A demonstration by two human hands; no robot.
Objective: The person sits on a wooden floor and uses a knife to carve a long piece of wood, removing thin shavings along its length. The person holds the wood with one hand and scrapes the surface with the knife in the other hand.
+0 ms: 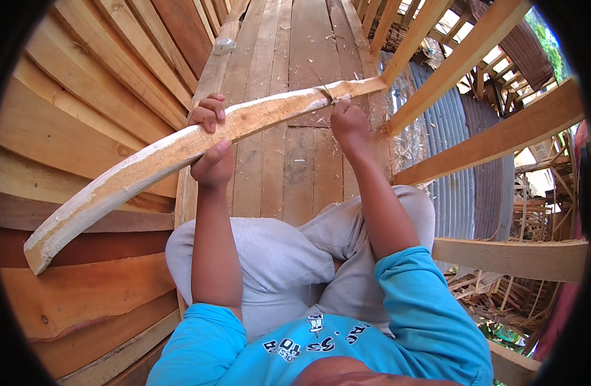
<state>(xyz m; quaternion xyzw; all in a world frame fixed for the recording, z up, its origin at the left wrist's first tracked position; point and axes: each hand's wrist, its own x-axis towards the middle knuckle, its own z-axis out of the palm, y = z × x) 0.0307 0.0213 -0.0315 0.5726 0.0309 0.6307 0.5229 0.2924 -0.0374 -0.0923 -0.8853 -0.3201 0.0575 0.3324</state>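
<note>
A long, slightly curved length of wood (266, 112) lies crosswise in front of me, its face bare and tan, its edges whitish. It runs from the left wall side to a railing post at the upper right. My left hand (212, 168) is closed around its middle, fingers over the far edge and thumb on the near side. Close to the right end, my right hand (349, 122) is a fist at the wood's near edge. A thin, dark, blade-like tool (321, 81) sticks up from that fist across the wood; its handle is hidden.
Wood shavings lie scattered over the plank floor (270, 177). A small clear container (225, 45) sits at the far left. Slatted boards (70, 141) form the left wall. At the right, wooden rails (495, 138) stand before corrugated metal sheets (446, 148). My crossed legs are below.
</note>
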